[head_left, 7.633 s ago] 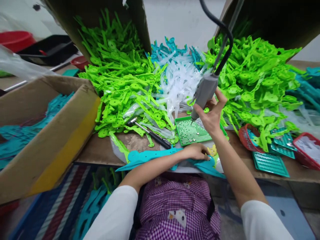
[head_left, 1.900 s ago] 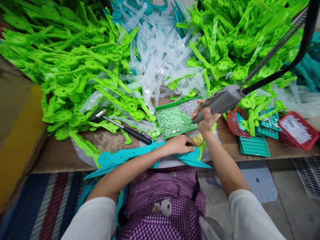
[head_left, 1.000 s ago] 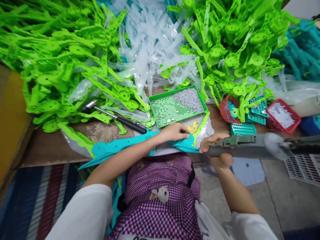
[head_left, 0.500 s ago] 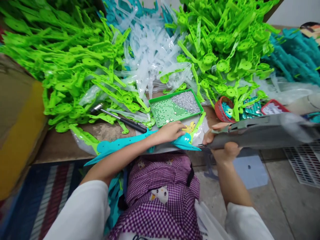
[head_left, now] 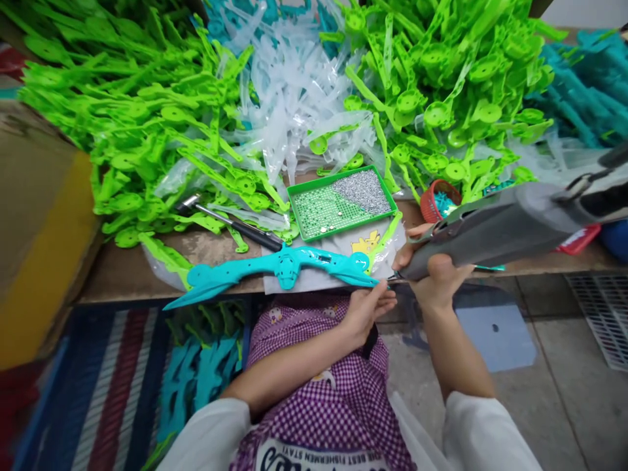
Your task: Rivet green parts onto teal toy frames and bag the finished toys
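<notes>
A turquoise bow-shaped plastic piece (head_left: 235, 269) lies along the table's front edge, with a moulded head-like shape at its middle. My left hand (head_left: 367, 311) is at its right tip, fingers closed around that end from the front side. In my right hand (head_left: 439, 281) is a grey electric screwdriver (head_left: 495, 229), held nearly level with its bit pointing left. The bit's end is close to the left fingertips and the piece's tip; whether they touch I cannot tell.
A green tray (head_left: 343, 203) holds small silvery screws. A hammer (head_left: 235, 222) lies left of it. Bright green parts (head_left: 147, 131) and clear plastic parts (head_left: 299, 85) are heaped behind. A red basket (head_left: 432, 203) stands at right. Below left, a blue crate (head_left: 63, 366) holds turquoise pieces.
My left hand has left the top of the turquoise piece and come round to the front of its right tip. The screwdriver's rear end has swung up, its bit staying near the tip.
</notes>
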Demonstrator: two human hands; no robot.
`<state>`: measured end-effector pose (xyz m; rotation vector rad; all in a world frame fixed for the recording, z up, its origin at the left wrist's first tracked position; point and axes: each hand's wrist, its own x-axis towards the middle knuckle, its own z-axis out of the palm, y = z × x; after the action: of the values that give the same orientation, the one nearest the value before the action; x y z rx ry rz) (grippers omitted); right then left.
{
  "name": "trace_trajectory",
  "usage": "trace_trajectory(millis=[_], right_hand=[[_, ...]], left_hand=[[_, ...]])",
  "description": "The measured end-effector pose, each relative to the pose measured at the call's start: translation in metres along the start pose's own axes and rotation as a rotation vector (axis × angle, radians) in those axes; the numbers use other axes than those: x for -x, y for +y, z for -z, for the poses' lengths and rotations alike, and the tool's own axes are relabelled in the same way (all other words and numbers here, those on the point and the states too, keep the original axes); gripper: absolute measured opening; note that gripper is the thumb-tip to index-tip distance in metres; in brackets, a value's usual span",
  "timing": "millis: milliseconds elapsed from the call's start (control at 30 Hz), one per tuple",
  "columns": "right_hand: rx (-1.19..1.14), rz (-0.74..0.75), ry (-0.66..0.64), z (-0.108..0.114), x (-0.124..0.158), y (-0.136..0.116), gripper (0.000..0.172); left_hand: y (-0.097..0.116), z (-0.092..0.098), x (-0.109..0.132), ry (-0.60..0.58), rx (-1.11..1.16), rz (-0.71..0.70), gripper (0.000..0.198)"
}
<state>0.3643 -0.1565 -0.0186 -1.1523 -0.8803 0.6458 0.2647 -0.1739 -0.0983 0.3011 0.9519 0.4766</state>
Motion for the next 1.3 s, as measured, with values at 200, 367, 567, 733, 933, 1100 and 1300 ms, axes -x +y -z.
trace_trajectory(millis=[200, 367, 567, 733, 933, 1100, 1300], right_hand=[[-0.057, 0.028, -0.014, -0.007, -0.002, 0.01, 0.051], [-0.107, 0.004, -0.03, -0.015, 0.006, 0.023, 0.048], [-0.073, -0.049, -0.049, -0.007, 0.011, 0.037, 0.059], [-0.075, -0.042, -0.064, -0.011, 0.009, 0.035, 0.055], [-0.072, -0.065, -0.079, -0.014, 0.009, 0.034, 0.051], [-0.078, -0.077, -0.072, -0.015, 0.012, 0.038, 0.049], [-0.014, 0.004, -0.053, -0.013, 0.002, 0.032, 0.04]], left_hand=[[-0.013, -0.005, -0.005, 0.054, 0.007, -0.168, 0.043], [-0.016, -0.003, -0.013, 0.038, -0.017, -0.239, 0.043], [-0.018, 0.002, -0.018, 0.008, -0.074, -0.251, 0.049], [-0.017, 0.002, -0.019, -0.007, -0.069, -0.253, 0.051], [-0.018, 0.004, -0.018, 0.021, -0.057, -0.254, 0.046], [-0.022, 0.002, -0.023, 0.006, -0.048, -0.282, 0.042], [-0.015, 0.023, -0.019, -0.141, -0.287, -0.275, 0.05]])
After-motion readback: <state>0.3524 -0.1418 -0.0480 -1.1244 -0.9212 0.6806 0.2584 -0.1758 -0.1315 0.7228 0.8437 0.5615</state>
